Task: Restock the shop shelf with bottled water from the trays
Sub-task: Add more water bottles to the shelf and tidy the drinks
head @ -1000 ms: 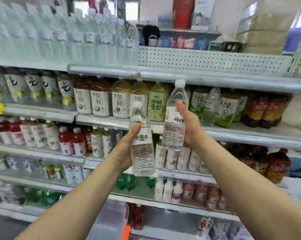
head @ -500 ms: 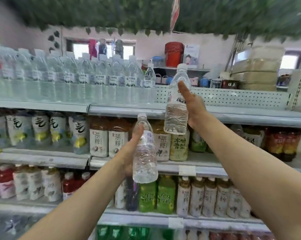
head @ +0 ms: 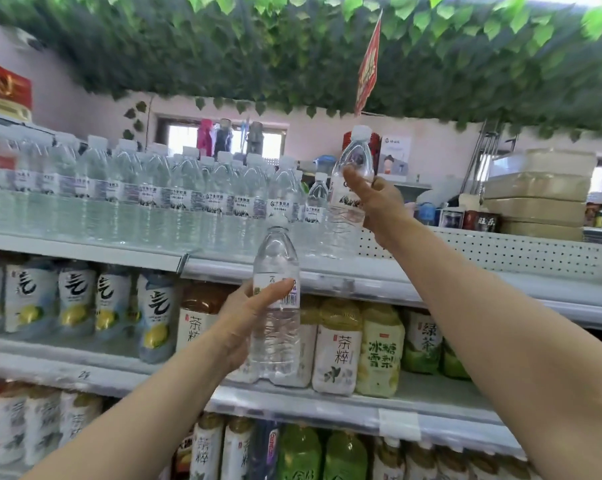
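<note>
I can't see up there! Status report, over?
Right hand grips a clear plastic water bottle at the white top shelf, beside the water row. Left hand holds a second clear bottle, lower. Nothing blocking.

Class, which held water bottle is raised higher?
The clear plastic water bottle in the right hand, beside the top-shelf row; the left hand's hangs lower.

Top shelf (head: 521, 289): free right of the right hand (head: 382, 206), blocked on its left.
Left of that hand and its raised water bottle (head: 356, 157), the row of water bottles (head: 188, 202) packs the shelf. To its right, bare shelf reaches the perforated back panel (head: 500, 251). Behind the left hand (head: 247, 320) and its lower water bottle (head: 275, 251), tea bottles (head: 337, 348) fill the next shelf.
</note>
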